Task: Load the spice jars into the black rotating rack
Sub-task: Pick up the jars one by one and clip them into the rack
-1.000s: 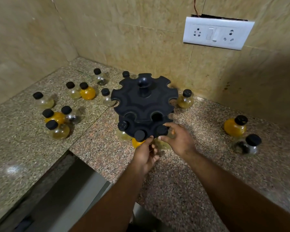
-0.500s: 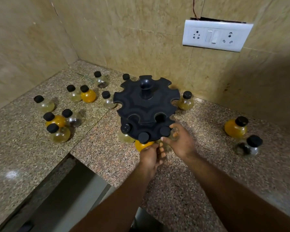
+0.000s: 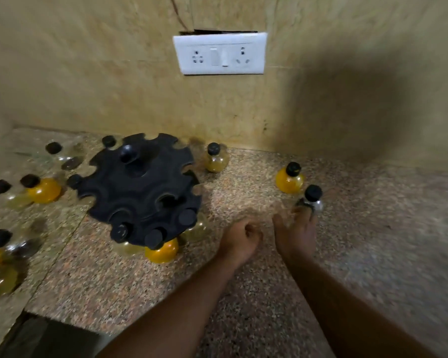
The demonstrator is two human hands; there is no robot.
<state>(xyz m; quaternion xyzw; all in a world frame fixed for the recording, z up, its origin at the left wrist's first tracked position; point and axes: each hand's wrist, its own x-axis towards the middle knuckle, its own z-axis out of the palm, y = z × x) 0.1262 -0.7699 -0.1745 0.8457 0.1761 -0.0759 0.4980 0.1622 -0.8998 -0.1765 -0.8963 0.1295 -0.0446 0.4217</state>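
The black rotating rack (image 3: 140,184) stands on the granite counter at left of centre. Three black-capped jars hang in its lower front slots, among them an orange one (image 3: 162,250). My left hand (image 3: 239,240) hovers right of the rack with fingers curled and nothing in it. My right hand (image 3: 296,233) reaches out with spread fingers, its fingertips at a clear jar with dark contents (image 3: 311,201). An orange jar (image 3: 290,179) stands just behind that one. A pale yellow jar (image 3: 215,161) stands behind the rack by the wall.
Several more jars, such as an orange one (image 3: 43,189), are scattered on the counter left of the rack. The counter's front edge (image 3: 62,324) drops off at lower left. A white switch and socket plate (image 3: 220,54) is on the tiled wall.
Both hands have left the rack's front jars and moved right. My right hand now stretches toward the clear jar at right. The view has swung right and is motion-blurred.
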